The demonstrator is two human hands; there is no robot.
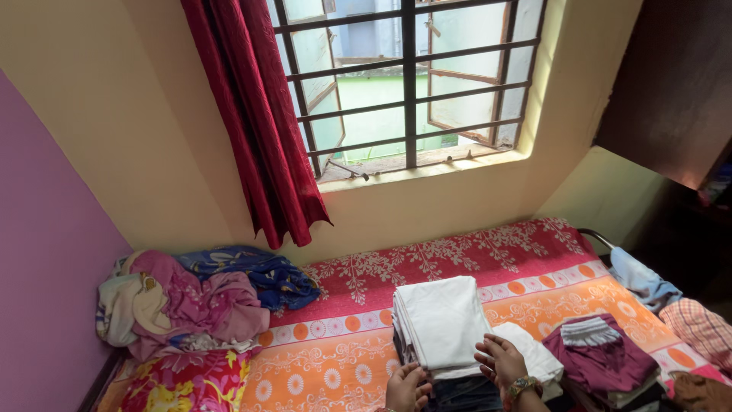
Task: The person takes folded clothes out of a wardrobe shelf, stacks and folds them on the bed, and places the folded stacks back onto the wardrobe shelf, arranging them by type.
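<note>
Bed (335, 358) with red-orange floral sheet fills lower frame, under a barred window (408, 84) with red curtain (263, 122) pulled to its left. Heap of unfolded clothes (191, 301) at bed's left end, pink and blue mixed. Maroon folded pile (602, 358) right of centre. Centre: stack of folded clothes (442, 328), white folded cloth on top, dark items beneath. Right hand (499, 358) rests flat on stack's right side, fingers spread, not pinching. Left hand (408, 385) at stack's lower left edge, fingers curled against it; grip unclear, partly cut off by the frame.
</note>
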